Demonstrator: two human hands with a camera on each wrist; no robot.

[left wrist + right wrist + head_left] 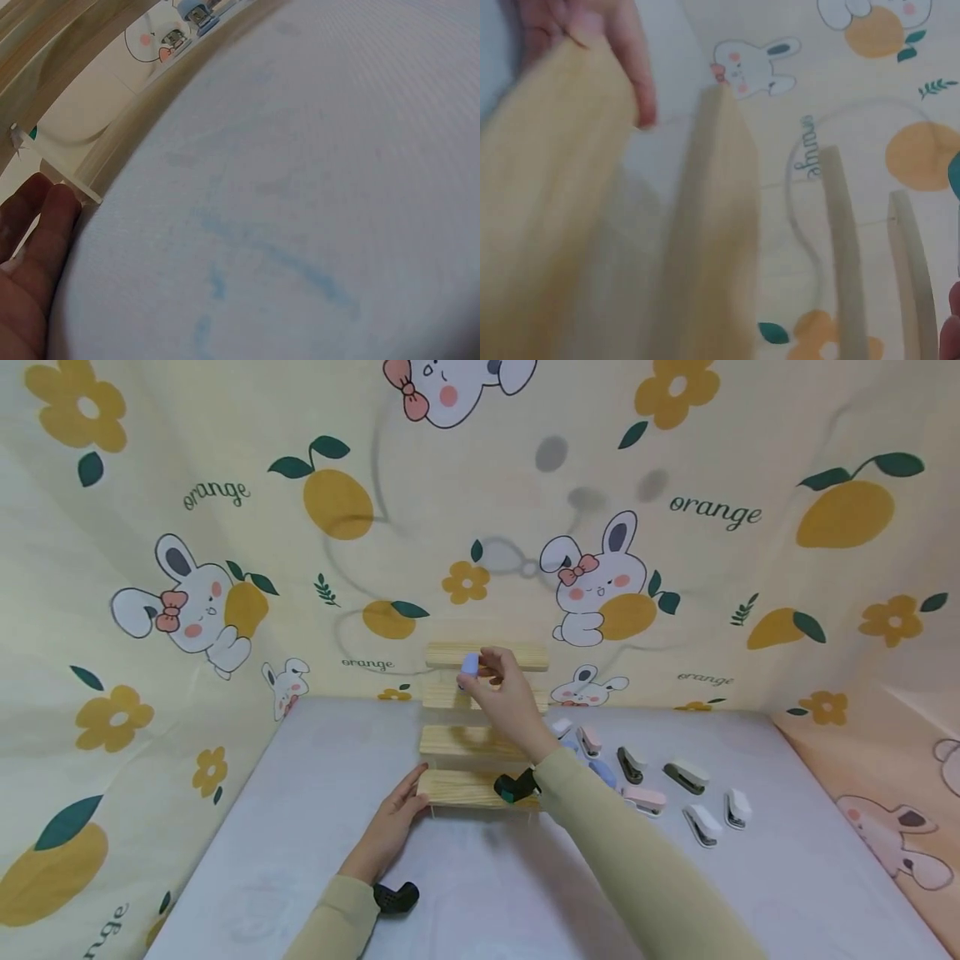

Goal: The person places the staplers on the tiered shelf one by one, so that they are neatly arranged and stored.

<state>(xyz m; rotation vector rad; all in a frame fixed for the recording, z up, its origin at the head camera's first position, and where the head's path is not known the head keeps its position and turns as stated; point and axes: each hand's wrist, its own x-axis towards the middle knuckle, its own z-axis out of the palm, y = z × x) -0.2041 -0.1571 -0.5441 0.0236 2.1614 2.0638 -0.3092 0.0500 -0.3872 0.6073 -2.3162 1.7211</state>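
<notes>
A small wooden rack [457, 787] with stepped shelf boards stands on the table. My left hand [390, 828] grips the left end of its lowest board, thumb on top; in the left wrist view the fingers [56, 221] lie beside a thin pale leg. Over the upper boards, my right hand [512, 697] pinches a small lavender-blue stapler [470, 664] between thumb and fingers, its end pointing up. Whether the stapler touches a board cannot be told. In the right wrist view only fingertips [951, 330] show at the right edge, and the stapler is mostly out of sight.
Several mini staplers lie right of the rack, among them a pink one [643, 799], a dark green one [686, 777], a white one [702, 825] and a blue one [602, 773]. A patterned cloth [480, 510] hangs behind the table [300, 777].
</notes>
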